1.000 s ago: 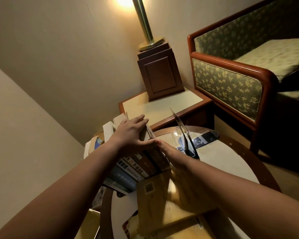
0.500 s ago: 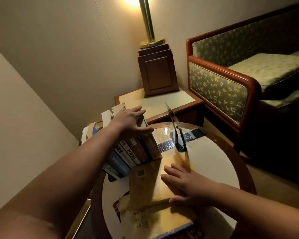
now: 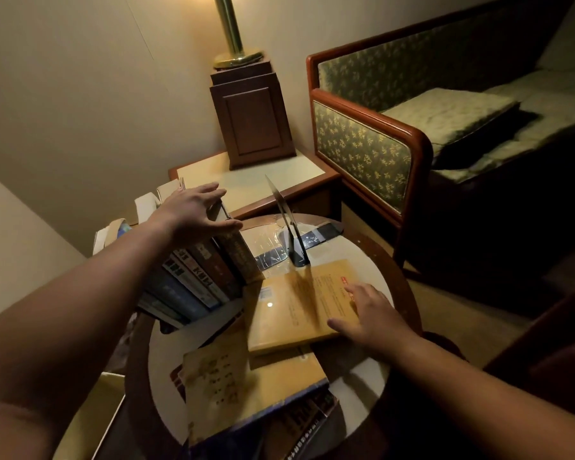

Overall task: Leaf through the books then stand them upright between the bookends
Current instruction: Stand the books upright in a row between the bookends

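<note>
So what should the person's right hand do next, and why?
Probably grip the flat yellow paperback book and lift it to leaf through. The right hand lies open on that book, atop the loose pile, while the left hand rests on the leaning row of upright books, with a gap before the thin metal bookend.

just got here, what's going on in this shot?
A person is arranging books on a round table. The left hand rests on top of a leaning row of books. The right hand lies flat on a yellow book atop a flat stack, near the metal bookend. It is not yet upright.
</note>
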